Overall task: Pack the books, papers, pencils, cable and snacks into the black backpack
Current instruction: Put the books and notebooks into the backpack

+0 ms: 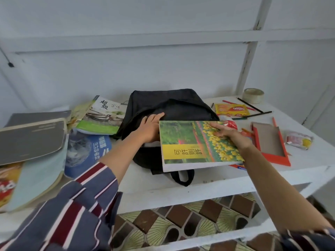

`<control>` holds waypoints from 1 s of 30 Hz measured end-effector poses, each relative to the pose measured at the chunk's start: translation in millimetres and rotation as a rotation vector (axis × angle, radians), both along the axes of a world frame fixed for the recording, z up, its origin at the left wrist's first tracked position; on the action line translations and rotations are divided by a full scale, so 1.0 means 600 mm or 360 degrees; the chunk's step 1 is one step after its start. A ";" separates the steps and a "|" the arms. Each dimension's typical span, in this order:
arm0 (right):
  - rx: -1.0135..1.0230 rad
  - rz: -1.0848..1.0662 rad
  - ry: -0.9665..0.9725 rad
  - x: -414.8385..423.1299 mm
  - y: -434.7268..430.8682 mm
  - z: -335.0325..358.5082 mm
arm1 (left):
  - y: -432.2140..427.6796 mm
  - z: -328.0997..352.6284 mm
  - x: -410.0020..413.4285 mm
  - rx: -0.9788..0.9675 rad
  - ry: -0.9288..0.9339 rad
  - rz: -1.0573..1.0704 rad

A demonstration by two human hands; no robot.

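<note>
The black backpack [168, 105] lies flat in the middle of the white table [208, 180]. My left hand [150, 127] rests on its dark fabric with straight fingers. My right hand [226, 132] grips a thick book with a yellow flower cover [190, 144], held over the backpack's front part. More books lie left: a white and green one [101, 115], a blue one [87, 153], a grey one [30, 140]. At the right lie a yellow snack packet [231, 109], pencils [250, 105] and a wrapped snack [298, 140].
An orange-edged cardboard lid [270, 142] lies at the right, a tape roll [253, 95] stands at the back right by the wall. A red and yellow packet [7, 183] sits at the far left. Patterned floor tiles [181, 227] show below the table's front edge.
</note>
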State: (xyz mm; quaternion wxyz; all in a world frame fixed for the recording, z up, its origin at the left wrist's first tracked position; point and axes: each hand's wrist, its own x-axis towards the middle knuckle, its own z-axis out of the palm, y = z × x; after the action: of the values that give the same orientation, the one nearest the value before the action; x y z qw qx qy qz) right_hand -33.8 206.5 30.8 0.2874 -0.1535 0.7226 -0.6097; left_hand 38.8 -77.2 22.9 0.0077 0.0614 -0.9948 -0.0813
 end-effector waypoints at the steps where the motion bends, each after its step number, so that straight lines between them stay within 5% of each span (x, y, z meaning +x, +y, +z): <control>1: 0.0034 0.0015 -0.0009 -0.001 -0.001 -0.002 | -0.002 -0.002 -0.003 0.0052 0.0013 0.0014; 11: 0.0065 -0.0083 -0.0119 -0.026 -0.010 -0.001 | -0.033 0.085 -0.053 0.0013 0.0356 -0.0023; 18: -0.0661 -0.0736 -0.0396 -0.022 -0.066 -0.002 | -0.043 0.115 -0.068 0.0239 0.0424 -0.0102; 22: -0.0809 -0.0955 -0.0436 0.002 -0.125 -0.013 | -0.049 0.119 -0.071 0.0368 0.0417 -0.0132; 26: -0.0566 -0.0914 -0.0231 0.014 -0.185 -0.025 | -0.047 0.120 -0.070 0.0393 0.0402 -0.0157; 30: 0.0294 -0.0275 0.0001 0.009 -0.187 -0.006 | -0.049 0.120 -0.069 0.0374 0.0369 -0.0147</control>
State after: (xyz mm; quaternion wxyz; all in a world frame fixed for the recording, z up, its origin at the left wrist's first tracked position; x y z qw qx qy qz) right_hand -28.2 94.3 27.1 0.2466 -0.0638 0.7862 -0.5630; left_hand -2.9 -106.8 94.9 0.1113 0.0062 -0.9726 -0.2039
